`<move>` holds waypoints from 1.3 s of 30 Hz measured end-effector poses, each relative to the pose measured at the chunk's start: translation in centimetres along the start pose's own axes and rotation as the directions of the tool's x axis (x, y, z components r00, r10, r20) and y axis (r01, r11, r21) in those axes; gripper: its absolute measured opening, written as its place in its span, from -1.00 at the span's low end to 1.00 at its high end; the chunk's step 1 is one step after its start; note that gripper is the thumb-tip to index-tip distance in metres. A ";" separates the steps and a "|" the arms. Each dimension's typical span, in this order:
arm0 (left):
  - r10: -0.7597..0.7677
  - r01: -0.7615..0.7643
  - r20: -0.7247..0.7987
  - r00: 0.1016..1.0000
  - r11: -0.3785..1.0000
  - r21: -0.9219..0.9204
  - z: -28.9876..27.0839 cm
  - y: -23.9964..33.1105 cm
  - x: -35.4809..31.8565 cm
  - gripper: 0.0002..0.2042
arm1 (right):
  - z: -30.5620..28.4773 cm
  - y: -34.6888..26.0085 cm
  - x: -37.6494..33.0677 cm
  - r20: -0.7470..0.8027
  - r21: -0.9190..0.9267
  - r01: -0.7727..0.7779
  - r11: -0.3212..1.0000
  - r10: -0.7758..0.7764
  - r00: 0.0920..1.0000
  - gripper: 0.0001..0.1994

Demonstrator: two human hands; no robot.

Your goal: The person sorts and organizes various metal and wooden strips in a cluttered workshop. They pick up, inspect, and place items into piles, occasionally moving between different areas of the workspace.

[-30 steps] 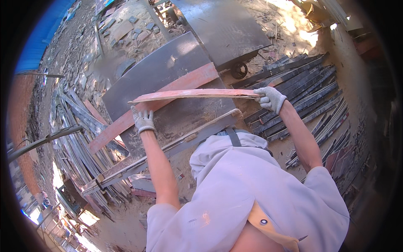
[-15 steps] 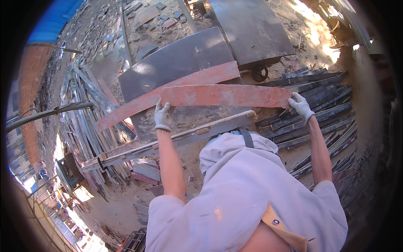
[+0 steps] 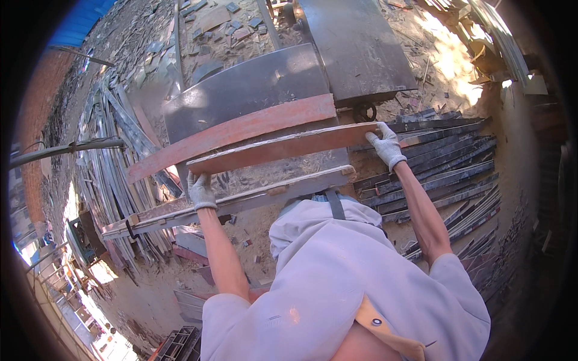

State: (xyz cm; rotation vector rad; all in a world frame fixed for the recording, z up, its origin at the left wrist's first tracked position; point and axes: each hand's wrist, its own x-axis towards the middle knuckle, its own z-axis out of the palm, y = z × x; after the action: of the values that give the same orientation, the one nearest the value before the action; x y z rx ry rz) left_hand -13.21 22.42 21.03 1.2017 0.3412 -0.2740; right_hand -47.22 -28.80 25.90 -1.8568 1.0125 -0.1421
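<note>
A long reddish board spans between my hands above the worktable, tilted so that its pale upper edge shows. My left hand, in a grey-white work glove, grips its left end from below. At the other end my right hand, gloved alike, is closed on the board's corner. Just beyond it a second reddish board lies flat across the dark table panel. Closer to my body runs a long wooden straightedge-like strip along the table's near side.
A dark sheet-topped cart with a wheel stands beyond the table. Dark wooden strips are stacked on the right. Long thin offcuts pile up on the left, crossed by a pole. Scattered scraps cover the ground at the back.
The held board has swung left and rolled, its broad face turned from view and its edge now showing. Both my hands moved left with it, still gripping its ends.
</note>
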 end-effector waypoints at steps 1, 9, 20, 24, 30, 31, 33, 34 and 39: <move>0.020 -0.020 -0.034 0.999 1.000 0.000 0.9 0.9 0.5 -0.49 | 0.8 -0.5 1.0 -0.015 -0.053 0.061 0.997 -0.062 0.998 -0.62; -0.105 0.083 -0.270 0.957 0.993 -0.089 3.0 -0.1 -2.6 -0.34 | 11.2 -9.4 8.9 0.423 -0.767 0.509 0.391 -0.288 0.859 0.34; -0.450 0.394 -0.142 0.882 0.868 -0.302 9.6 -8.4 -7.5 0.03 | 11.9 -13.0 7.4 0.685 -0.630 0.706 0.324 -0.198 0.702 -0.07; -0.350 0.243 -0.181 0.919 0.864 -0.441 10.2 -11.7 -5.5 -0.56 | 12.3 -13.1 -3.6 0.572 -0.563 0.675 0.478 -0.364 0.735 -0.13; -0.108 0.093 -0.285 0.952 0.994 -0.065 6.8 -0.6 -0.7 -0.68 | 21.9 -18.9 -10.9 0.431 -0.459 0.575 0.677 -0.397 0.811 0.10; -0.111 0.068 -0.250 0.962 0.982 -0.174 6.2 4.8 0.5 -0.64 | 24.9 -21.2 -10.7 0.412 -0.414 0.577 0.704 -0.420 0.808 0.13; 0.023 -0.007 -0.355 0.935 0.999 0.048 2.3 13.1 4.4 -0.49 | 31.2 -28.1 -10.4 0.462 -0.239 0.600 0.763 -0.454 0.762 0.17; 0.105 -0.073 -0.440 0.892 0.993 0.090 -0.9 16.6 6.0 -0.39 | 34.0 -31.2 -10.9 0.529 -0.171 0.607 0.776 -0.448 0.721 0.18; 0.526 -0.540 -0.593 0.610 0.823 0.176 -14.8 24.0 5.3 -0.19 | 37.6 -36.6 -13.4 0.628 0.158 0.722 0.673 -0.633 0.452 -0.41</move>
State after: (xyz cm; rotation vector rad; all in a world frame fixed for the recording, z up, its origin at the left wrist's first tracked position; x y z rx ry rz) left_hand -0.84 44.37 34.84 1.2950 0.5320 0.6846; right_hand -16.00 13.19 39.97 -2.1134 -0.2744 0.1012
